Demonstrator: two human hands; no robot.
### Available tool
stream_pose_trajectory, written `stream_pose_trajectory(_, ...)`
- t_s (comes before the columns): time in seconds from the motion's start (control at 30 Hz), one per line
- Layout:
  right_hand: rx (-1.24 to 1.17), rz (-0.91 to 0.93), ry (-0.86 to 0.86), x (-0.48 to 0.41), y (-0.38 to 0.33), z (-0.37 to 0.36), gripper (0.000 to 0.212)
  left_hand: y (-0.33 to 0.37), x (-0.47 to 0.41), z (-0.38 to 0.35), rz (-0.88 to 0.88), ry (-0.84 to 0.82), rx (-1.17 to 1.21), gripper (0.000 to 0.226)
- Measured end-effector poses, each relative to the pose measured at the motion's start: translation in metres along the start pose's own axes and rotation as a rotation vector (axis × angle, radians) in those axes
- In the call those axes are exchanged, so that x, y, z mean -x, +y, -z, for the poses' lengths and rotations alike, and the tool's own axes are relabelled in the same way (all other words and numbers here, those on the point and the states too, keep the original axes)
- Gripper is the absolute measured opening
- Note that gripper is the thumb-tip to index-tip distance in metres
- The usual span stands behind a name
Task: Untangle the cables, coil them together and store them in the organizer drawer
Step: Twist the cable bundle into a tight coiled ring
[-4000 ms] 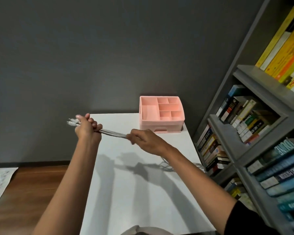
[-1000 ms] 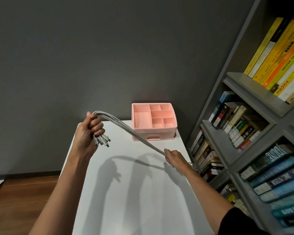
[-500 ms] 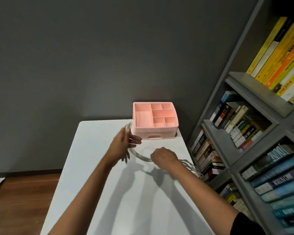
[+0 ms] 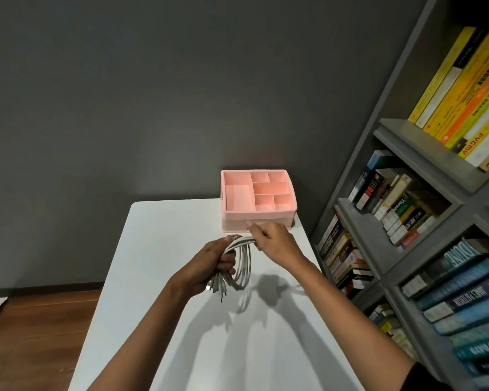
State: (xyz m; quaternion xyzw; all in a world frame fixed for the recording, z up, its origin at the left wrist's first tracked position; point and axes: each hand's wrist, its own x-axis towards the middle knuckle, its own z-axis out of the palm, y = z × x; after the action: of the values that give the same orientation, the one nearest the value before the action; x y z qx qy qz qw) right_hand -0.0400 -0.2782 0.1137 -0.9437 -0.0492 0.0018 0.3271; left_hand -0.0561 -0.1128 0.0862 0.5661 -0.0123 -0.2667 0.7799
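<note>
Two hands coil the cables [image 4: 244,263] in front of the box [image 4: 266,213] — left hand [image 4: 209,265] grips the loops, right hand [image 4: 274,241] pinches the top. Next job, likely — open the drawer [image 4: 235,224].

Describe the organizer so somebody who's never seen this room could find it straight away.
Start at the white table, which stands between the dark grey wall and the bookshelf. At the table's far right corner, against the wall, sits the organizer, just beyond the right hand. It is the only pink thing there: a box with an open top split into compartments.
</note>
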Motion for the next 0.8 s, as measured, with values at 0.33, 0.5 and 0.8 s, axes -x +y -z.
stream_pose_trajectory(0.33, 0.046, 0.145, -0.001, -0.001, -0.011, 0.022, 0.057, 0.019, 0.006, -0.012, 0.198, -0.158, -0.003, 0.037)
stream_pose_trajectory(0.5, -0.163, 0.241, 0.006, 0.002, -0.010, 0.016, 0.042, 0.023, 0.009, -0.009, 0.255, -0.324, 0.255, 0.021)
stream_pose_trajectory(0.8, -0.389, 0.198, -0.380, 0.003, -0.003, 0.016, 0.047, 0.015, 0.006, 0.002, 0.251, -0.679, 0.528, 0.024)
